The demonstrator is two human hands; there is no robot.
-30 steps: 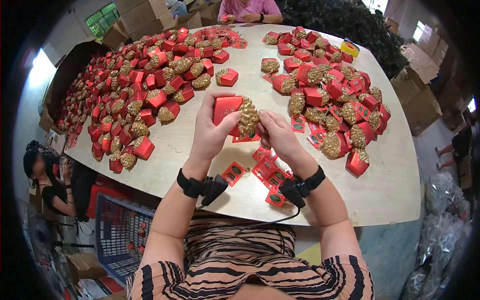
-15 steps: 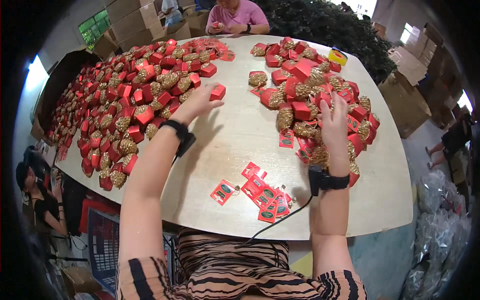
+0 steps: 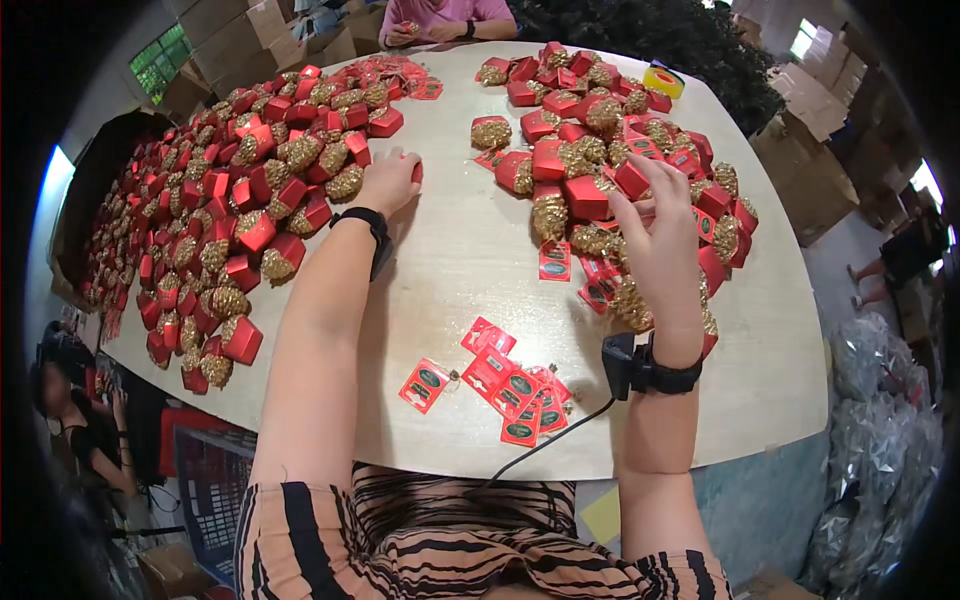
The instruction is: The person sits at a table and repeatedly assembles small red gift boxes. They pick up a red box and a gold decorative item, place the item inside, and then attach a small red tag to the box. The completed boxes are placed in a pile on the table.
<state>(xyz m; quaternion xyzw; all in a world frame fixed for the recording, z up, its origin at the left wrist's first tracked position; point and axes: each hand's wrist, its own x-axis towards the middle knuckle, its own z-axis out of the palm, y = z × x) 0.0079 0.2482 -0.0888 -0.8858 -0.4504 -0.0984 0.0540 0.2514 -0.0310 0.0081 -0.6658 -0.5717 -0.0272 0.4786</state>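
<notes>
My left hand [image 3: 390,184] is over the table beside the left heap, its fingers curled round a red ornament [image 3: 417,173]. Only a bit of red shows past the fingertips; the rest is hidden. My right hand [image 3: 660,225] is over the right heap of red-and-gold ornaments [image 3: 588,195], thumb and fingers apart. Its fingertips are beside a red faceted ornament [image 3: 630,179]; whether they touch it I cannot tell. Each ornament has a faceted red part and a glittery gold part. Several red tags [image 3: 492,368] lie in front of me, some overlapping.
A large heap of the same ornaments [image 3: 255,232] covers the table's left side, with more red tags [image 3: 400,72] at its far end. A yellow tape roll [image 3: 664,80] sits at the far right. Across the table [image 3: 440,290], a person [image 3: 455,22] in pink holds an ornament.
My left hand has closed round the red ornament that was by its fingertips and moved slightly left. My right hand has come slightly nearer, its thumb and fingers curving. The view has shifted.
</notes>
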